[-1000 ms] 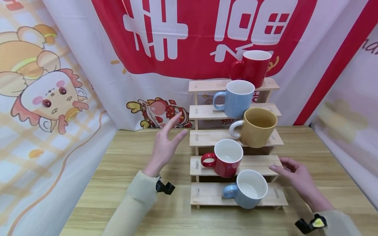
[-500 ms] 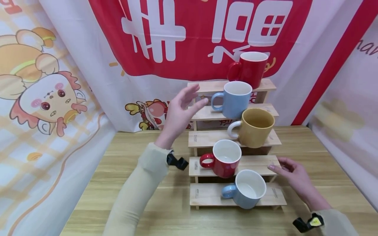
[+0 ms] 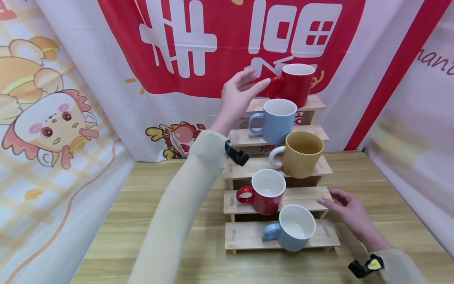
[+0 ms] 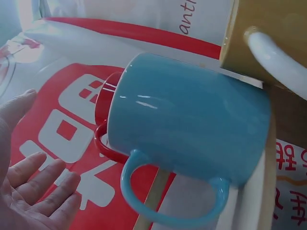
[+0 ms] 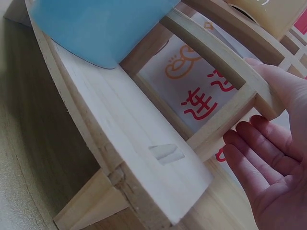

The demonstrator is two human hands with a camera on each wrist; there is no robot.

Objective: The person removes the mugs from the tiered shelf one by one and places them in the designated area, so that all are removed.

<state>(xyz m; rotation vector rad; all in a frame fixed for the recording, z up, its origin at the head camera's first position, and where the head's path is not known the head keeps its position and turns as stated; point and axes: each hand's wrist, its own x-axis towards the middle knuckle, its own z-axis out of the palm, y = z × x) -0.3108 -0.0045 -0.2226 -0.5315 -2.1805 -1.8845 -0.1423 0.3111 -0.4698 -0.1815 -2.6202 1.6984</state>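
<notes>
A stepped wooden rack (image 3: pixel 307 198) carries one mug on each tier. On the top tier stands a tall red mug (image 3: pixel 300 88), its handle facing left. Beside that handle my left hand (image 3: pixel 237 94) reaches with loosely spread fingers and nothing in its grasp. In the left wrist view this hand (image 4: pixel 36 187) is apart from the blue mug (image 4: pixel 192 120), which partly covers the red one. My right hand (image 3: pixel 351 213) holds the right end of the second tier from the bottom. In the right wrist view its thumb lies over the board's end, with the fingers (image 5: pixel 249 158) below.
Going down the rack are a light blue mug (image 3: pixel 280 124), a mustard mug (image 3: pixel 305 156) with a white handle, a shorter red mug (image 3: pixel 267 197) and another light blue mug (image 3: pixel 298 232). The rack stands on a wood-grain table (image 3: pixel 170 252), before a printed cloth (image 3: pixel 198 85).
My left hand has risen up and to the right, from left of the middle tiers to the top red mug's handle. The right hand keeps its place on the rack.
</notes>
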